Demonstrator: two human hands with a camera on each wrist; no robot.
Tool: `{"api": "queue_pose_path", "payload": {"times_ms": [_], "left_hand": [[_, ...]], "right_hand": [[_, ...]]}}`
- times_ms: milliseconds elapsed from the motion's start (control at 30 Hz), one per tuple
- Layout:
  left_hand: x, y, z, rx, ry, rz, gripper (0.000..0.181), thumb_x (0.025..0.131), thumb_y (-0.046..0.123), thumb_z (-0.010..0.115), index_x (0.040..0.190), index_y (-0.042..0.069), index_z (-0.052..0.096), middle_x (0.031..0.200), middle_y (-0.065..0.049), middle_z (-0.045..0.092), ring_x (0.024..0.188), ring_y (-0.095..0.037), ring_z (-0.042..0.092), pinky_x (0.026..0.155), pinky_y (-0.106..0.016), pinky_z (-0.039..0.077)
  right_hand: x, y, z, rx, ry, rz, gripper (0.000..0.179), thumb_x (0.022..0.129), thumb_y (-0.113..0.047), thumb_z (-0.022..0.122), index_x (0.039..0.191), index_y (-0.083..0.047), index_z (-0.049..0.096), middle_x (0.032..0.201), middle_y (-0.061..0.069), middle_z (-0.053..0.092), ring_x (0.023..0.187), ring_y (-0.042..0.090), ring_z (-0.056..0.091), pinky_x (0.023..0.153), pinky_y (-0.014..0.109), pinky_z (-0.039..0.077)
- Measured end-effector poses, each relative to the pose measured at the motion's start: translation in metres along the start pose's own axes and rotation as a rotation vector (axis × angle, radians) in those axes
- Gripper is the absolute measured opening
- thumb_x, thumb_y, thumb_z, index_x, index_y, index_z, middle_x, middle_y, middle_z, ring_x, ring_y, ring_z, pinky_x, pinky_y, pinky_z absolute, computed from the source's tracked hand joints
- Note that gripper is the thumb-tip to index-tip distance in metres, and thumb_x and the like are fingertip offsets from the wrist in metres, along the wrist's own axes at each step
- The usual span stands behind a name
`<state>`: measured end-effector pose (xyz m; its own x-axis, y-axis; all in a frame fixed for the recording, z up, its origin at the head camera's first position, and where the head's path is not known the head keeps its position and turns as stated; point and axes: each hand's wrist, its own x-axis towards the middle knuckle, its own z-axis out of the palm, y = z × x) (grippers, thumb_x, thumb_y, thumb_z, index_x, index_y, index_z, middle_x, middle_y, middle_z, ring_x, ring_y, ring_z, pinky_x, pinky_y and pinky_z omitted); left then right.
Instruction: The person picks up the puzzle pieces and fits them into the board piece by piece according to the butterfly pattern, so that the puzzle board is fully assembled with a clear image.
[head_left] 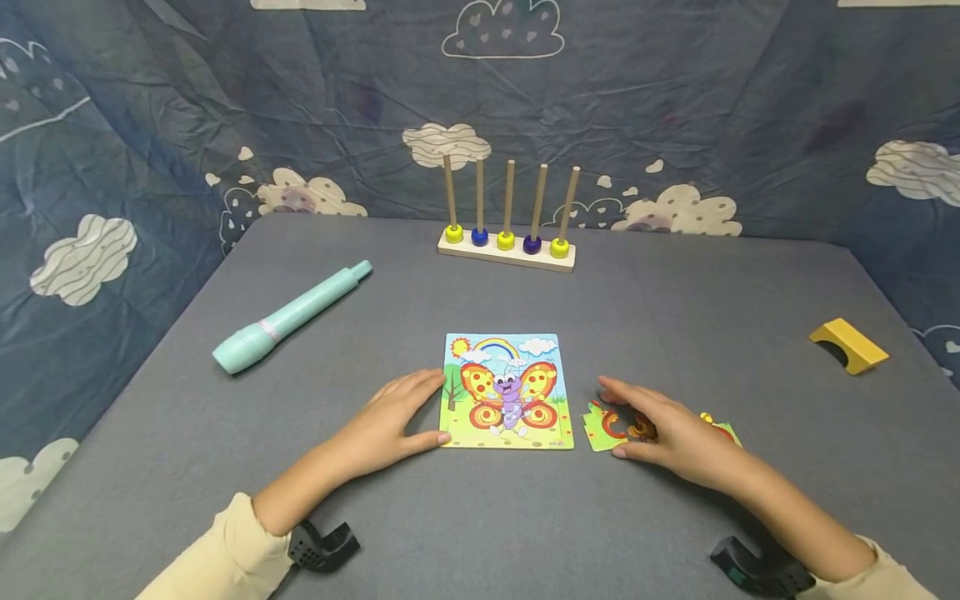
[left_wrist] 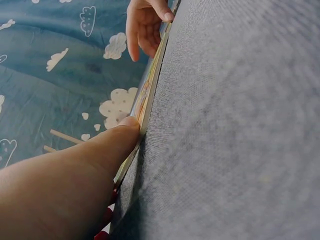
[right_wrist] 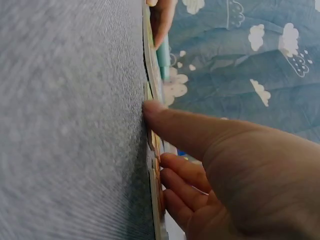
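A square butterfly puzzle board (head_left: 508, 398) lies flat on the grey table, its picture filling the frame. At its left side my left hand (head_left: 393, 418) rests on the table, fingertips along the edge and thumb at the lower left corner. In the left wrist view, that thumb (left_wrist: 117, 137) presses on the board's rim. Loose puzzle pieces (head_left: 597, 427) with green and red printing lie right of the board. Over them my right hand (head_left: 671, 429) is spread, partly hiding them. The right wrist view has its thumb (right_wrist: 165, 117) at a piece's edge and its fingers bent loosely nearby.
Behind the board stands a wooden peg rack (head_left: 506, 250) with yellow and blue beads. A light teal microphone-shaped toy (head_left: 292, 321) lies at the left. Toward the right edge sits a yellow arched block (head_left: 851, 344). Cloud-printed cloth (head_left: 637, 100) hangs behind the table.
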<state>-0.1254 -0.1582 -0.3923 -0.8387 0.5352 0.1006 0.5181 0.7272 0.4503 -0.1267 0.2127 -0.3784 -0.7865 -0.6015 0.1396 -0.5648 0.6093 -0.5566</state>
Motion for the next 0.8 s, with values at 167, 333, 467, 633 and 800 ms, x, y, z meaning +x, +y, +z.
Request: {"api": "queue_pose_path", "payload": {"times_ms": [167,333,467,633,800], "left_hand": [[0.0,-0.001,0.0,0.002,-0.001,0.008,0.071,0.082,0.044,0.06,0.138,0.007,0.035,0.138,-0.009,0.037,0.127,-0.025,0.029,0.102,-0.045,0.022],[0.0,-0.001,0.001,0.005,-0.001,0.01,0.071,0.082,0.045,0.06,0.138,0.007,0.036,0.137,-0.009,0.037,0.127,-0.025,0.029,0.102,-0.045,0.022],[0.0,-0.001,0.001,0.004,0.006,0.013,0.071,0.082,0.045,0.061,0.137,0.007,0.037,0.137,-0.008,0.037,0.127,-0.024,0.029,0.101,-0.045,0.022],[0.0,-0.001,0.002,0.003,0.015,0.01,0.071,0.081,0.045,0.061,0.136,0.007,0.038,0.137,-0.007,0.038,0.127,-0.024,0.03,0.101,-0.045,0.023],[0.001,-0.001,0.002,0.004,0.019,0.009,0.071,0.081,0.046,0.061,0.136,0.008,0.038,0.137,-0.007,0.038,0.127,-0.024,0.03,0.101,-0.045,0.023]], "right_hand": [[0.0,0.0,0.0,0.002,-0.004,-0.04,0.069,0.071,-0.012,0.076,0.13,0.001,0.043,0.11,0.001,0.056,0.09,0.01,0.052,0.069,0.022,0.047],[-0.001,-0.003,0.001,-0.128,0.01,-0.054,0.059,0.07,-0.019,0.077,0.121,-0.001,0.054,0.103,-0.005,0.054,0.087,0.007,0.047,0.069,0.026,0.043],[0.0,-0.005,0.002,-0.171,0.045,-0.086,0.051,0.068,-0.02,0.077,0.113,-0.006,0.058,0.1,-0.007,0.054,0.087,0.007,0.047,0.07,0.027,0.042],[0.005,-0.013,-0.001,-0.14,0.104,-0.133,0.049,0.067,-0.019,0.077,0.11,-0.008,0.058,0.096,-0.009,0.052,0.082,0.006,0.046,0.066,0.022,0.042],[0.017,-0.035,-0.004,-0.092,0.155,-0.159,0.054,0.068,-0.019,0.077,0.116,-0.005,0.057,0.103,-0.007,0.053,0.088,0.01,0.048,0.065,0.024,0.043]]}}
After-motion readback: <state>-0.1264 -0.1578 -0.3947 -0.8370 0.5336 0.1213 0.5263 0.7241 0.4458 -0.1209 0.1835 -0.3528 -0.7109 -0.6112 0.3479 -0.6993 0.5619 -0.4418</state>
